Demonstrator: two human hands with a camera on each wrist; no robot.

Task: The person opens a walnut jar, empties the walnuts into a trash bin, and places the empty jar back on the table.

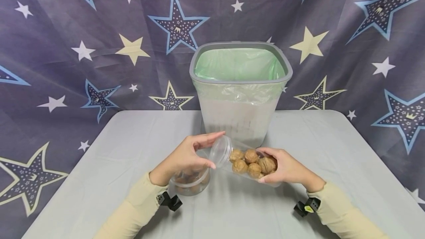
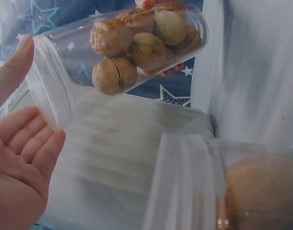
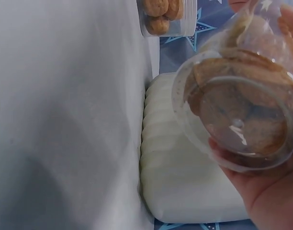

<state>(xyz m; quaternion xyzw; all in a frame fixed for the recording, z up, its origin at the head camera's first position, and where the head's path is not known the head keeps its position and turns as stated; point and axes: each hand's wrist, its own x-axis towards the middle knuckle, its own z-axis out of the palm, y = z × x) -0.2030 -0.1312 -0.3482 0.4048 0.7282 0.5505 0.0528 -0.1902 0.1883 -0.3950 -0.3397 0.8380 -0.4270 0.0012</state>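
A clear plastic jar (image 1: 236,143) of walnuts (image 1: 251,155) is held tilted over the table, its lidded end toward the left. My right hand (image 1: 289,167) grips it round the base end; in the right wrist view the round jar bottom (image 3: 242,117) faces the camera. The thumb and fingers of my left hand (image 1: 189,154) span the translucent lid (image 2: 48,88) at the other end, holding it by its edge. Below my left hand, partly hidden by it, a second clear jar (image 1: 192,189) with walnuts stands on the table.
A whitish bin (image 1: 237,111) with a grey rim and a green liner bag (image 1: 239,63) stands at the back of the table, right behind the held jar. The grey-covered table (image 1: 132,132) ends at a star-patterned curtain (image 1: 212,6).
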